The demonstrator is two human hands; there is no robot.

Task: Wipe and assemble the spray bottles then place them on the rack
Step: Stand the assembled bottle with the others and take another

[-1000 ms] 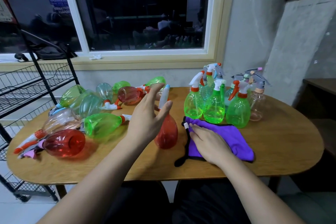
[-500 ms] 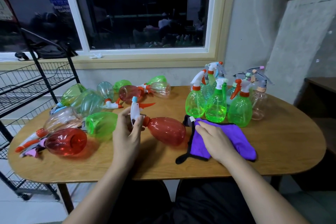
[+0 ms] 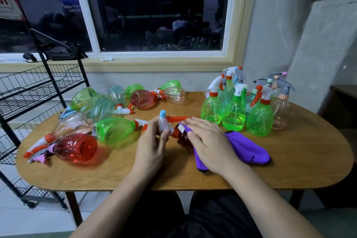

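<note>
- Red bottle (image 3: 183, 138): lies on its side on the table (image 3: 289, 170). Its body is largely under the left end of the purple cloth (image 3: 245, 147), so only the neck and shoulder show.
- Long axis: runs roughly across the table, with the neck pointing left, away from the cloth, and the base hidden beneath it. The spray head (image 3: 164, 124) stands up from the neck, blue nozzle tip uppermost, orange trigger pointing back over the cloth.
- Left hand (image 3: 152, 147): thumb and fingers pinch the spray head, apparently to keep the bottle from rolling during wiping.
- Right hand (image 3: 210, 141): fingers extended and spread, pressing the cloth onto the bottle. Whether the thumb grips underneath cannot be told.
- Upright bottles (image 3: 233, 114): heads fitted, grouped just behind the cloth, probably finished.
- Lying bottles (image 3: 116, 129): left of the cloth, probably awaiting work.
- Rack (image 3: 48, 91): far left of the cloth, beside the table's end, handy for placing.
</note>
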